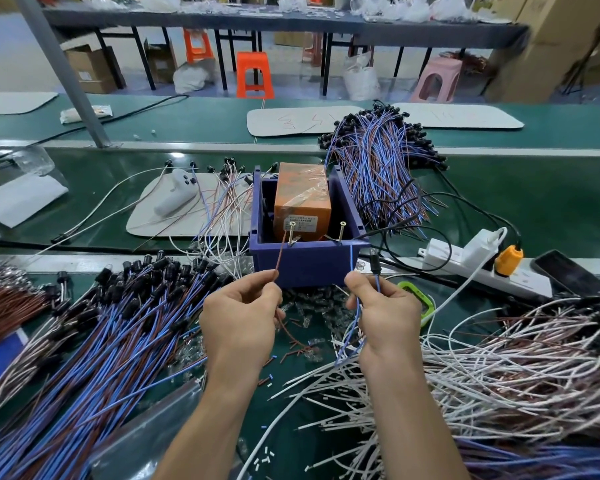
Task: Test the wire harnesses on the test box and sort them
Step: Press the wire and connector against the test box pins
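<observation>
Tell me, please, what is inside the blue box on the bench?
A film-wrapped orange unit with a label stands inside the blue box. The front wall hides its base and the floor.

white power strip (465, 268) right | orange stool (254, 76) behind | dark slab (565, 273), maybe a phone

Taking the test box (309, 265) as centre, a unit (302, 199) stands in it. The far harness heap (378, 168) lies behind at one o'clock, the left harness heap (118, 334) at eight, the right harness heap (516, 358) at four. A power strip (458, 261) lies at three. At six, the left hand (239, 323) pinches the left lead (280, 258) and the right hand (385, 317) the right lead (351, 261), both reaching its near rim.
</observation>
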